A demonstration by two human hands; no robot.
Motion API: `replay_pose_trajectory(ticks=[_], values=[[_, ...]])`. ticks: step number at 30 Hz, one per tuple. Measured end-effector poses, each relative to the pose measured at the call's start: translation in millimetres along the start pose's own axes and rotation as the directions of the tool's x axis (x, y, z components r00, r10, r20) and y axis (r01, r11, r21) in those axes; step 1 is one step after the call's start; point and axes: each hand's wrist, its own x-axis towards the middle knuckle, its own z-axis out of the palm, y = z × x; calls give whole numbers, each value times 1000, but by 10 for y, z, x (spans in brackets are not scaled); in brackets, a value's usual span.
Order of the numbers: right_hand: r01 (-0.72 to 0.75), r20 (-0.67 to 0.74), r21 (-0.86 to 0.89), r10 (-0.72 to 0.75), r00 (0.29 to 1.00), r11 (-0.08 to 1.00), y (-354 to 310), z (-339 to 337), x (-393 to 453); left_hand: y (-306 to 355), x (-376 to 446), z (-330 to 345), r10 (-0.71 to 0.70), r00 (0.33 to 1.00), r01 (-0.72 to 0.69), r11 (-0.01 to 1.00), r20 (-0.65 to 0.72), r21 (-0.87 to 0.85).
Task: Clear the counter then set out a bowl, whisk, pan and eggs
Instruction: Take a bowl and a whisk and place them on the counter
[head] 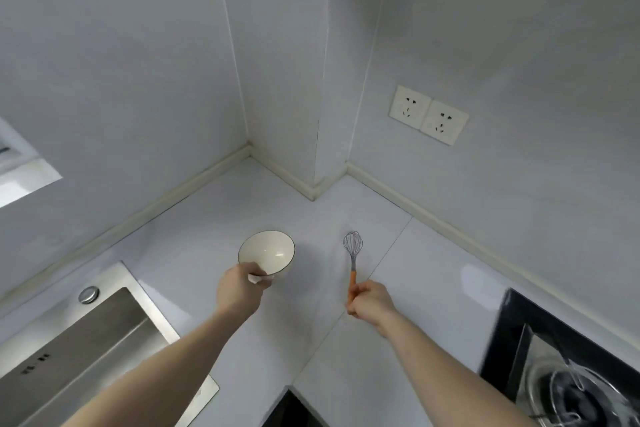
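Left hand (239, 291): grips the near rim of the white bowl (266, 253) on the bench (207, 236).
Right hand (372, 302): closed around the orange handle of the whisk (353, 255).

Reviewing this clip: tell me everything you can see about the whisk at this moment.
The whisk is a small balloon type: thin grey metal wire loops, a short metal neck and an orange handle. It lies along the white counter, wire head pointing toward the back wall, handle toward the person. The right hand grips the lower part of the handle, covering its end. Whether the wire head rests on the counter or hovers just above cannot be told. It sits right of the bowl, apart from it. The wires look clean.
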Motion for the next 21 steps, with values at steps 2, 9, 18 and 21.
replay_pose_trajectory(ticks=[2,9,18,21], values=[[12,-53,-71,-16,998,997,-84,78,86,-24,168,6,13,1000,-13,1000,7,20],[65,46,-402,-51,998,913,-226,380,364,38,660,38,72,996,-73,997,47,33],[91,110,-583,-32,993,808,-440,701,545,80,1043,107,74,993,-84,990,92,110],[113,115,-623,-51,992,774,-492,714,546,59,1078,132,109,989,-120,986,95,120]])
